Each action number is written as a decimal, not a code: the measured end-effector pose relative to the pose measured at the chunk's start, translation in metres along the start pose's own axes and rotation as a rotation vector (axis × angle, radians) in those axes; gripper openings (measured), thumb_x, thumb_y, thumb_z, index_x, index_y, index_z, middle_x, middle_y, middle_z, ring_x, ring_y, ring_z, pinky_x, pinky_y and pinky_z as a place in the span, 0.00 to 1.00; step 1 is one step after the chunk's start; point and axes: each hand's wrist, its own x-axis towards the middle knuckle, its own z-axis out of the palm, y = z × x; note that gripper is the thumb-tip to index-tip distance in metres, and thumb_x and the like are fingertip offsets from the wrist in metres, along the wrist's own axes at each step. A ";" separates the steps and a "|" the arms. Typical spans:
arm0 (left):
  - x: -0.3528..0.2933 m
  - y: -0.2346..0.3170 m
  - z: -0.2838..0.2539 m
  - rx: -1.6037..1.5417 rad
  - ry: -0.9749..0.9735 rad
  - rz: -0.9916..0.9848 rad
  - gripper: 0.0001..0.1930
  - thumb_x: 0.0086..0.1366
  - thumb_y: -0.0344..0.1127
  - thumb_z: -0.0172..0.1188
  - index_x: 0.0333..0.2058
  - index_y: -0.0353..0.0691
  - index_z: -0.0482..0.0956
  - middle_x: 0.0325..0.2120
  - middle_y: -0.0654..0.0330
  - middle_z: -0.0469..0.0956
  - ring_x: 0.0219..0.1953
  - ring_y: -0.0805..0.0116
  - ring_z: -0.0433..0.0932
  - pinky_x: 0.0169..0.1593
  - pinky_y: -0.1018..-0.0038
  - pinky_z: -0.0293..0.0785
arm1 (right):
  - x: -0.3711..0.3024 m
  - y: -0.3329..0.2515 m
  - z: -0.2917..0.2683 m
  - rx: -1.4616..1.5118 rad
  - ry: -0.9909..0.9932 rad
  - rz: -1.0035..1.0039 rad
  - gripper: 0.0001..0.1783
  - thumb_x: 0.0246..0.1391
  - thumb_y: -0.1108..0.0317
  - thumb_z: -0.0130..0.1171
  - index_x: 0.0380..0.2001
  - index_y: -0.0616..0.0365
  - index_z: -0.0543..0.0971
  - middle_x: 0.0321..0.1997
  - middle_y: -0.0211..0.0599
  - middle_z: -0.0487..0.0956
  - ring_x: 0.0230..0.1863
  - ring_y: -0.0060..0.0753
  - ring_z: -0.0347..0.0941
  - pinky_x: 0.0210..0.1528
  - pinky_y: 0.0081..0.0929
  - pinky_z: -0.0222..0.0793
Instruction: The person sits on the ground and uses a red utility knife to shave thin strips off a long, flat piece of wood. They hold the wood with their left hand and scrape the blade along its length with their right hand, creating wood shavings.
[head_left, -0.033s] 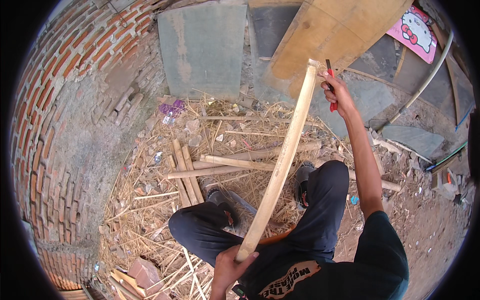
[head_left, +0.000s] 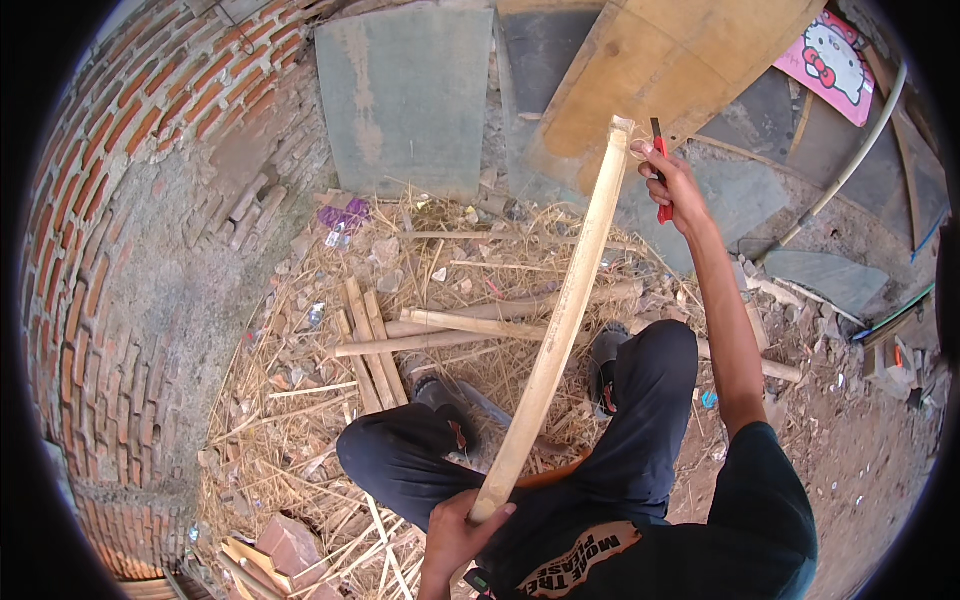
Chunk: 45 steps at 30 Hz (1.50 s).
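A long split bamboo strip (head_left: 562, 335) slants up and away from my lap, its pale inner face showing. Its lower end is gripped by my left hand (head_left: 462, 535), thumb laid across the edge. At the far end my right hand (head_left: 677, 188) is closed round a red utility knife (head_left: 664, 170) with a dark blade pointing up. The fingers of that hand are right beside the strip's tip; whether they touch it I cannot tell. A thin curled shaving shows between the tip and those fingers.
Between my legs lies a larger blade (head_left: 490, 408), partly hidden by the strip. Several bamboo pieces (head_left: 372, 345) and poles (head_left: 430, 340) rest on straw-strewn ground. A brick wall (head_left: 100, 250) stands at left. Boards (head_left: 405, 100) lean at the back; a broken brick (head_left: 290, 545) lies near left.
The strip's far end has shifted very slightly to the left. Both hands stay almost where they were, with the same holds.
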 end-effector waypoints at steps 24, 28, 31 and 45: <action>0.084 0.039 0.003 -0.517 -0.011 0.001 0.17 0.76 0.42 0.69 0.49 0.32 0.80 0.27 0.65 0.77 0.31 0.78 0.73 0.36 0.73 0.72 | -0.218 0.024 0.124 -0.677 -0.436 -0.504 0.17 0.66 0.57 0.70 0.50 0.56 0.83 0.39 0.44 0.84 0.36 0.51 0.84 0.38 0.42 0.80; 0.093 0.046 0.005 -0.294 0.065 0.147 0.19 0.74 0.44 0.70 0.44 0.33 0.76 0.25 0.64 0.74 0.29 0.76 0.70 0.34 0.73 0.70 | -0.247 0.033 0.137 -0.655 -0.477 -0.611 0.16 0.64 0.60 0.72 0.50 0.54 0.84 0.37 0.39 0.83 0.30 0.44 0.84 0.30 0.37 0.80; 0.093 0.058 0.003 -0.202 0.109 0.137 0.20 0.73 0.46 0.71 0.44 0.34 0.75 0.26 0.62 0.74 0.29 0.70 0.72 0.33 0.71 0.70 | -0.255 0.039 0.141 -0.625 -0.463 -0.649 0.17 0.63 0.60 0.72 0.51 0.54 0.84 0.36 0.37 0.82 0.27 0.41 0.83 0.28 0.35 0.80; 0.091 0.069 0.012 -0.080 0.243 0.151 0.28 0.72 0.55 0.69 0.46 0.32 0.72 0.25 0.44 0.81 0.31 0.35 0.84 0.34 0.53 0.76 | -0.266 0.038 0.151 -0.698 -0.392 -0.703 0.18 0.54 0.61 0.76 0.47 0.54 0.88 0.30 0.30 0.82 0.22 0.33 0.79 0.24 0.29 0.74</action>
